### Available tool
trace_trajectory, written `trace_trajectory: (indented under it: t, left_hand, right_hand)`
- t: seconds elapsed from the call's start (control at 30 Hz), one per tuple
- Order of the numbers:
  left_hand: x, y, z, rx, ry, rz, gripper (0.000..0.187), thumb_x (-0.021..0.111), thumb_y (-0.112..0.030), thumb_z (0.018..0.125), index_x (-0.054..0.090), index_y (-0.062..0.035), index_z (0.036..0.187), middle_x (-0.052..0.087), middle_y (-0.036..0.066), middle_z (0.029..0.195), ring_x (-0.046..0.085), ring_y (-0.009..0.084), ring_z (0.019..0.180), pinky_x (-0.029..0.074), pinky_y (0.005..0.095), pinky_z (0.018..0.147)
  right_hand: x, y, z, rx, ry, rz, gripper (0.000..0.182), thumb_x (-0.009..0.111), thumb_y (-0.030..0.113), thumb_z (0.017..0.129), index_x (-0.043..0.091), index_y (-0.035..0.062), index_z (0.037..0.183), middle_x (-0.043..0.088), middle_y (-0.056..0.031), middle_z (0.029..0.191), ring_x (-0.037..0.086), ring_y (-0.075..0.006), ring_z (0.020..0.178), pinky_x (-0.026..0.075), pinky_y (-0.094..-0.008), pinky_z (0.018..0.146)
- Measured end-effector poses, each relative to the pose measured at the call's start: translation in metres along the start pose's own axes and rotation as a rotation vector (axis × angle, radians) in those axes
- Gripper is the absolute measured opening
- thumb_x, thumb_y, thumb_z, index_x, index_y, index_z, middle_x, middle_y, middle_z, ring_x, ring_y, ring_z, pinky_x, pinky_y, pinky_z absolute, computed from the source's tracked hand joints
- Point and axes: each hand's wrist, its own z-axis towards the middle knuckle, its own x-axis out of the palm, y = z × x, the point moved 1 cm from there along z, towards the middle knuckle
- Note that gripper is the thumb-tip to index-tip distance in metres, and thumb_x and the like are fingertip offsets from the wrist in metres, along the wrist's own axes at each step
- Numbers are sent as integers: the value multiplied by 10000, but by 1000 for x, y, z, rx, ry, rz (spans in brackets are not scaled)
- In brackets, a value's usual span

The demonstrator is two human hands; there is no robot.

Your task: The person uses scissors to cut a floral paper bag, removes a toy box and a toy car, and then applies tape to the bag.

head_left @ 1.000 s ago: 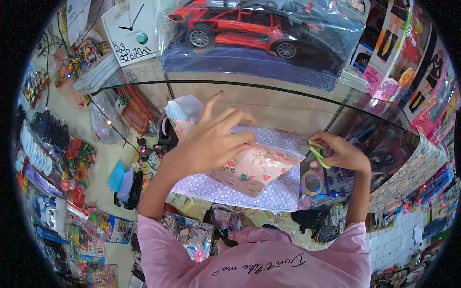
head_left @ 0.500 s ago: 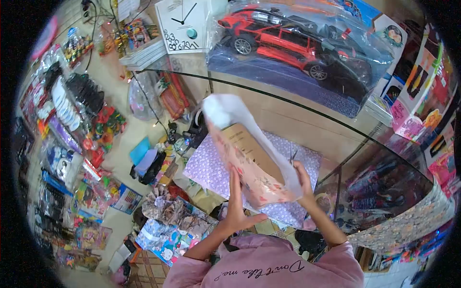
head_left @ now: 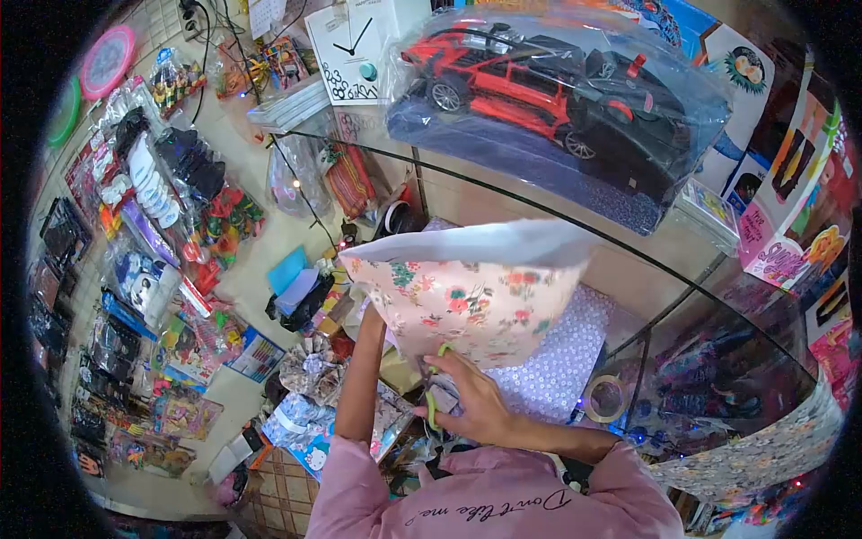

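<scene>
A sheet of pink floral wrapping paper (head_left: pixel 467 305) stands raised before me, its white inner side showing along the top. My left hand (head_left: pixel 371 316) is at the paper's left end, its fingers hidden behind the sheet. Scissors with green handles (head_left: pixel 433 409) are in my right hand (head_left: pixel 476 400), with fingers and thumb at the handle loops. The scissors are close to the paper's lower edge; their blades are hard to make out. Under the paper lies a purple flowered sheet (head_left: pixel 561 359). The brown box is out of sight.
A glass counter edge (head_left: pixel 503 193) runs behind the paper, with a packaged red toy car (head_left: pixel 512 81) on top. A tape roll (head_left: pixel 604 398) lies at right. Bagged goods (head_left: pixel 148 242) hang at left, and a clock (head_left: pixel 359 49) stands at the back.
The wrapping paper has swung level and now hides the brown box. My right hand has moved left and down with the scissors; my left hand has gone behind the paper's left end.
</scene>
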Motion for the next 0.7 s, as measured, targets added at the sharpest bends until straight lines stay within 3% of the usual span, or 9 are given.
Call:
trace_trajectory:
  t: [0.17, 0.2, 0.27, 0.33, 0.4, 0.43, 0.5, 0.6, 0.7]
  left_hand:
    - [3, 3, 9, -29, -69, -52, 1053, 557, -690, 761, 190, 14, 1454, 245, 160, 1491, 268, 266, 1362, 203, 393, 1118]
    - [3, 0, 11, -21, -81, -57, 1045, 547, -695, 766, 197, 10, 1453, 254, 155, 1488, 277, 262, 1359, 209, 391, 1117]
    - [4, -13, 14, 6, -98, -48, 1029, 528, -705, 776, 211, 3, 1452, 271, 144, 1484, 294, 254, 1351, 222, 387, 1114]
    - [6, -32, 16, 55, -52, -29, 1014, 509, -715, 786, 226, -3, 1451, 289, 133, 1479, 311, 246, 1343, 234, 383, 1111]
    - [8, -55, 9, 160, 270, -19, 1000, 489, -725, 797, 240, -10, 1450, 307, 122, 1474, 329, 237, 1336, 247, 379, 1108]
    - [11, -66, 4, 254, 488, -36, 937, 504, -682, 827, 263, -19, 1444, 330, 118, 1460, 352, 231, 1319, 263, 381, 1099]
    - [21, -76, 4, 159, 320, 132, 801, 614, -502, 838, 321, -20, 1406, 413, 120, 1393, 425, 219, 1256, 330, 379, 1054]
    - [26, -76, 4, 148, 185, 191, 617, 738, -243, 791, 452, -11, 1286, 556, 112, 1220, 554, 192, 1080, 441, 347, 934]
    - [34, -76, 7, 154, 63, 127, 427, 773, -80, 747, 567, -3, 1113, 652, 84, 1026, 634, 160, 880, 510, 293, 787]
  right_hand:
    - [-16, -15, 1, -87, -10, -6, 651, 796, 210, 724, 471, 42, 1263, 448, -222, 1361, 443, -355, 1265, 338, -419, 1055]
    - [-29, -20, -4, -197, -101, 6, 620, 829, 251, 689, 519, 43, 1184, 454, -216, 1347, 440, -353, 1261, 317, -443, 1063]
    - [-54, -47, -25, -355, -387, -151, 696, 868, 320, 628, 482, 58, 1144, 444, -194, 1346, 466, -338, 1211, 332, -452, 1038]
    - [-86, -54, -17, -392, -818, -209, 810, 890, 381, 573, 409, 75, 1148, 457, -168, 1306, 492, -295, 1132, 360, -437, 992]
    - [-116, -49, 2, -234, -825, -365, 878, 894, 379, 574, 337, 75, 1181, 429, -171, 1319, 483, -246, 1124, 384, -422, 965]
    - [-123, -56, 9, -191, -765, -206, 850, 888, 339, 592, 346, 68, 1188, 434, -173, 1315, 485, -237, 1131, 397, -409, 960]
    - [-129, -78, 21, -109, -637, 111, 797, 875, 258, 627, 362, 54, 1203, 442, -177, 1305, 487, -218, 1146, 422, -385, 950]
    - [-137, -95, 35, 52, -553, 395, 723, 828, 126, 667, 398, 36, 1241, 535, -155, 1221, 562, -184, 1046, 482, -317, 866]
    - [-145, -73, 44, 141, -522, 507, 668, 804, 64, 681, 452, 26, 1246, 626, -91, 1027, 614, -143, 885, 503, -260, 782]
